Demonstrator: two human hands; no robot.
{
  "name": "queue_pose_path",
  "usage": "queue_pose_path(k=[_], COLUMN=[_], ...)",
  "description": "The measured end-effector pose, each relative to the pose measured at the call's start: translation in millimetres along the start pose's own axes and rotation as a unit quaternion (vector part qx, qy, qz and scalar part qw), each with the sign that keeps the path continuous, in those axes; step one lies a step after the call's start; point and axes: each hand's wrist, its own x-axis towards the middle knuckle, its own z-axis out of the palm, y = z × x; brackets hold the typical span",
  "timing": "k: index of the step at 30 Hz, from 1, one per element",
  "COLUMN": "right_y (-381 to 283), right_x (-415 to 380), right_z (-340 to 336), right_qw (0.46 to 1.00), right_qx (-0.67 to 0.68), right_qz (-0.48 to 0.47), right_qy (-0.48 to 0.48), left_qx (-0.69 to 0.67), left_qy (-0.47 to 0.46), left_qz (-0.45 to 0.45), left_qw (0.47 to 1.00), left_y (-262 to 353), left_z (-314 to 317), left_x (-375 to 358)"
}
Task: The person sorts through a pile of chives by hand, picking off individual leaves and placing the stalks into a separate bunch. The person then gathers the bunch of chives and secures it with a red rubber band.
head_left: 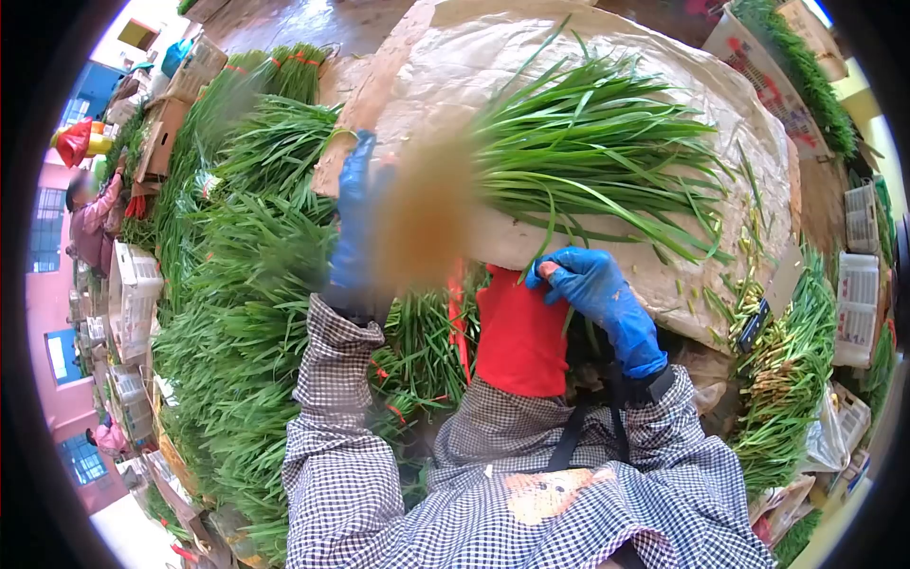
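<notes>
A loose pile of long green leaves [597, 142] lies fanned out on the cloth-covered board [431, 71]. My right hand [602, 289], in a blue glove, is at the board's near edge, its fingers pinched on a thin green leaf that hangs down by the red cloth [521, 332] over my lap. My left hand [353, 213], also blue-gloved, is raised at the board's left edge. A brown blur covers the space to its right and the stem end of the pile, so its fingers and anything in them are hidden.
Heaped green bunches [246, 332] fill the left side, some with red ties. A broad blade with a dark handle [754, 325] rests at the board's right edge above more cut bunches [782, 398]. White crates [856, 308] stand far right. Another person [95, 223] is far left.
</notes>
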Motion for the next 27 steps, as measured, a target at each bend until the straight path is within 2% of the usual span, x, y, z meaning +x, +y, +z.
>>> queue_pose_path(k=[1, 2, 3, 5, 6, 7, 9, 10, 11, 13, 15, 16, 18, 19, 21, 22, 23, 25, 27], right_y=[0.4, 0.8, 1.3, -1.6, -3.5, -5.7, -8.4, -4.1, -0.5, -8.8, -4.9, -4.7, -5.7, -4.6, -2.9, -8.2, -3.1, 4.7, 3.2], right_x=[-0.5, -0.8, -0.8, -2.0, -3.3, -4.3, -4.4, 2.5, 7.1, 1.7, -11.2, -25.4, -55.1, -67.1, -91.5, -103.4, -111.1, -122.1, -135.9], right_z=[-1.0, -2.0, -2.5, -3.4, -3.0, -3.7, -20.1, -37.1, -54.6, -91.6, -127.4, -138.3, -154.3, -159.5, -163.3, -158.7, -157.8, -154.2, -154.0], right_qw=[1.0, 1.0, 0.999, 0.998, 0.994, 0.987, 0.976, 0.941, 0.888, 0.874, 0.819, 0.817, 0.875, 0.874, 0.892, 0.921, 0.919, 0.924, 0.929], right_qx=[-0.018, -0.019, -0.041, -0.063, -0.109, -0.154, -0.193, -0.264, -0.331, -0.338, -0.415, -0.416, -0.356, -0.354, -0.333, -0.229, -0.227, -0.15, -0.132], right_qz=[-0.006, -0.006, -0.004, -0.005, -0.022, -0.037, -0.066, -0.173, -0.275, -0.287, -0.278, -0.275, -0.114, -0.114, -0.045, 0.009, 0.007, -0.065, -0.042], right_qy=[0.005, 0.018, 0.007, 0.013, 0.024, 0.035, 0.08, 0.124, 0.163, 0.197, 0.282, 0.289, 0.309, 0.314, 0.303, 0.316, 0.321, 0.346, 0.342], left_qx=[0.143, 0.19, 0.178, 0.301, 0.374, 0.366, 0.324, 0.328, 0.32, 0.434, 0.453, 0.466, 0.486, 0.484, 0.489, 0.49, 0.489, 0.493, 0.488], left_qy=[-0.005, -0.01, -0.016, -0.169, -0.185, -0.188, -0.151, -0.113, -0.116, -0.123, -0.114, -0.09, -0.071, -0.072, -0.094, -0.101, -0.1, -0.114, -0.117], left_qz=[0.174, 0.247, 0.254, 0.303, 0.361, 0.374, 0.389, 0.402, 0.411, 0.269, 0.265, 0.282, 0.304, 0.31, 0.277, 0.272, 0.278, 0.279, 0.286], left_qw=[0.974, 0.95, 0.951, 0.888, 0.834, 0.831, 0.849, 0.847, 0.846, 0.851, 0.843, 0.834, 0.816, 0.815, 0.822, 0.822, 0.821, 0.816, 0.816], left_y=[4.2, 10.3, 13.2, 2.6, -24.8, -43.5, -59.8, -42.4, -24.9, 10.3, 20.2, 16.0, 10.2, 8.9, 10.0, 12.6, 15.8, 19.9, 30.0], left_z=[5.7, 16.8, 26.3, 51.5, 66.9, 78.1, 102.1, 106.4, 110.7, 114.1, 116.1, 117.4, 118.8, 119.4, 119.7, 119.3, 118.6, 115.2, 111.9], left_x=[2.8, -9.5, -19.2, -30.8, -30.1, -28.2, -21.5, -15.5, -10.6, -6.2, -8.0, -8.0, -3.8, -2.3, -3.8, -4.6, -5.3, -7.8, -9.7])
